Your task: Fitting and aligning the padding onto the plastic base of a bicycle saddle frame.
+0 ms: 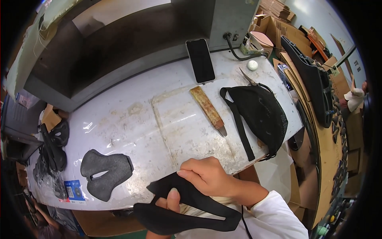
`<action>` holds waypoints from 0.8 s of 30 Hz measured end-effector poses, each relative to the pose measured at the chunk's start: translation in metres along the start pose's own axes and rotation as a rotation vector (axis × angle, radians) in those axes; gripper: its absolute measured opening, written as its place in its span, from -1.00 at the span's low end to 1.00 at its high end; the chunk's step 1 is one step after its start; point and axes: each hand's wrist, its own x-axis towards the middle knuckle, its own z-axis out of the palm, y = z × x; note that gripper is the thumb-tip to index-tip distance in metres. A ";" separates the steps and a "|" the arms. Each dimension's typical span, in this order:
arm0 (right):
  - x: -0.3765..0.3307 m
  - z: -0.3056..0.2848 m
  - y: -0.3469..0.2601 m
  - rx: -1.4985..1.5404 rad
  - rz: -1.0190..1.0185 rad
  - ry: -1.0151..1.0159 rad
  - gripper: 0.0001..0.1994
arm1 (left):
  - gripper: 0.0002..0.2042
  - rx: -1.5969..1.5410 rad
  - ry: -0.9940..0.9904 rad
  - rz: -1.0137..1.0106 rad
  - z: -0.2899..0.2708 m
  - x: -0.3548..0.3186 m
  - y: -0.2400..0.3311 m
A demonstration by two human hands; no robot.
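Observation:
A soft black saddle-shaped cover (171, 224) with a long slot is held above the table's near edge. My right hand (211, 177) is closed on its upper edge, thumb and fingers pinching the fabric. My left hand (172, 202) holds the cover from beneath, its thumb and a fingertip showing through the slot; the rest of that hand is mostly hidden. Left of them lies a grey saddle-shaped pad (109, 175) with a slit. Beyond my right hand are a blade with a worn, tape-wrapped handle (207, 108) and a black fabric bag (260, 115) with a strap.
Scissors (250, 78) lie partly behind the bag, near a white round object (252, 65). A phone (200, 61) leans at the back by a grey metal housing (139, 47). Black saddles and plastic wrap (53, 159) crowd the left edge. Another person's gloved hand (354, 98) shows far right.

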 end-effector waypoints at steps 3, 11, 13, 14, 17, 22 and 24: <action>0.003 0.003 0.002 0.035 0.002 -0.035 -0.86 | -0.49 0.060 -0.056 0.154 -0.001 0.000 -0.002; -0.011 0.018 0.012 0.680 0.445 -0.046 -0.86 | -0.52 -0.140 0.013 0.201 0.018 0.012 0.010; -0.013 0.019 0.008 0.984 0.658 -0.006 -0.84 | -0.50 -0.215 0.149 0.128 0.018 0.014 0.011; -0.014 0.018 0.006 1.288 0.870 0.044 -0.81 | -0.52 -0.209 0.137 0.113 0.011 0.016 0.012; -0.030 0.008 -0.001 0.745 0.669 -0.387 -0.76 | -0.55 -0.169 0.110 0.061 -0.001 0.019 0.024; -0.045 -0.003 0.019 0.827 0.815 -0.486 -0.63 | -0.57 -0.533 0.004 0.023 0.005 0.026 0.027; -0.044 0.002 0.022 0.788 0.700 -0.482 -0.62 | -0.54 -0.768 0.092 -0.035 0.011 0.031 0.012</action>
